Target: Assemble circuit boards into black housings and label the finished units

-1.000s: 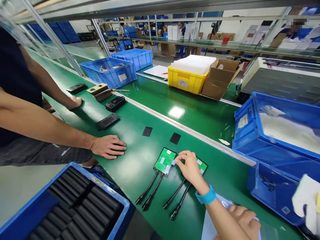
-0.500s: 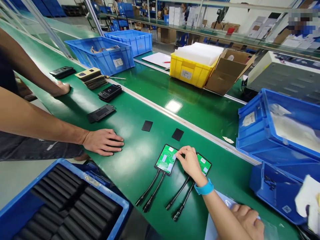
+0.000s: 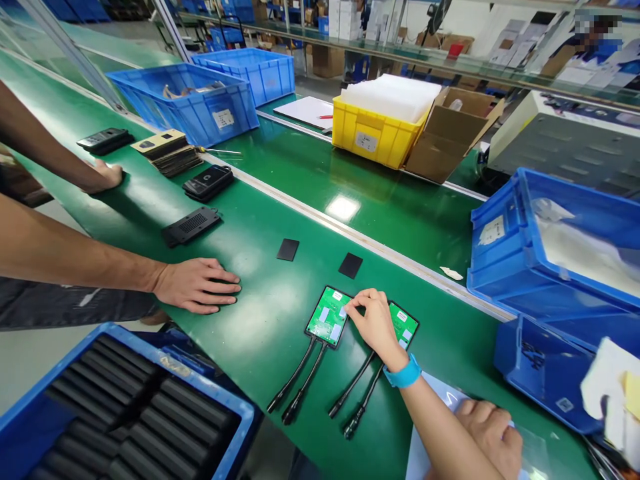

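Observation:
A green circuit board in a black frame (image 3: 320,332), with two black cables, lies on the table bearing pale pads. My right hand (image 3: 374,321), wearing a blue wristband, pinches a small pale pad (image 3: 343,311) at the board's right edge. Behind this hand, partly hidden, is a second cabled board (image 3: 406,323). My left hand (image 3: 490,430) has bent fingers closed over a pale glossy sheet (image 3: 419,440), partly under my right forearm. Two black squares, one on the left (image 3: 288,249) and one on the right (image 3: 351,265), lie beyond the boards.
Another person's hand (image 3: 197,285) rests flat on the green table (image 3: 260,300). A blue crate (image 3: 247,417) of black parts stands at lower left. Blue bins (image 3: 493,263) are on the right. Behind are a yellow crate (image 3: 367,137), a cardboard box (image 3: 435,155) and black devices (image 3: 207,185).
The whole view has shifted slightly, so most things on the table appear a little further left. My right fingertips stay at the same board edge, and my left hand remains on the sheet.

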Action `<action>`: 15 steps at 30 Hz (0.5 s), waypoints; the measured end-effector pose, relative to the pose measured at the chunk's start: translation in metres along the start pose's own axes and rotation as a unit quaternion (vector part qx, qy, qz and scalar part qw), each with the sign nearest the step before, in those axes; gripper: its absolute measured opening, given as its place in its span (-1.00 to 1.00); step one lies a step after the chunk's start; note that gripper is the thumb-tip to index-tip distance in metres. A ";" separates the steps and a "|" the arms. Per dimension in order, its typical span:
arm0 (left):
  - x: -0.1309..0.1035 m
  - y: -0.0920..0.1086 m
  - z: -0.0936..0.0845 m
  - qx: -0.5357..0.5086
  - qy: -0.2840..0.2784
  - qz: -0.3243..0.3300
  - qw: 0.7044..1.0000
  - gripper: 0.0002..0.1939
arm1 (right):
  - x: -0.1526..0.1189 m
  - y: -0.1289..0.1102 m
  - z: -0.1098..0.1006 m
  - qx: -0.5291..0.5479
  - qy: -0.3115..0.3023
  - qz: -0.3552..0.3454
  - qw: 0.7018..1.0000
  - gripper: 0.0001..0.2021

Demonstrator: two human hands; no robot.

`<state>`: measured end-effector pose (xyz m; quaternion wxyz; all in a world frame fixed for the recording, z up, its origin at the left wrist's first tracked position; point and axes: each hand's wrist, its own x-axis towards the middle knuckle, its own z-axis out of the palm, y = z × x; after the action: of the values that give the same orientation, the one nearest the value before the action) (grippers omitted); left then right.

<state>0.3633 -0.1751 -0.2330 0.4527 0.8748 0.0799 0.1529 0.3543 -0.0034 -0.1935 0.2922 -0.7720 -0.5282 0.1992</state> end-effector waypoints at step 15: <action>0.008 -0.003 -0.001 0.011 0.023 -0.038 0.999 -0.77 | -0.025 0.005 -0.061 0.104 0.120 0.011 0.987 -0.83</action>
<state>0.3703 -0.1706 -0.2331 0.4469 0.8723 0.1251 0.1544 0.3865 -0.0430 -0.1508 0.4297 -0.7615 -0.4573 0.1621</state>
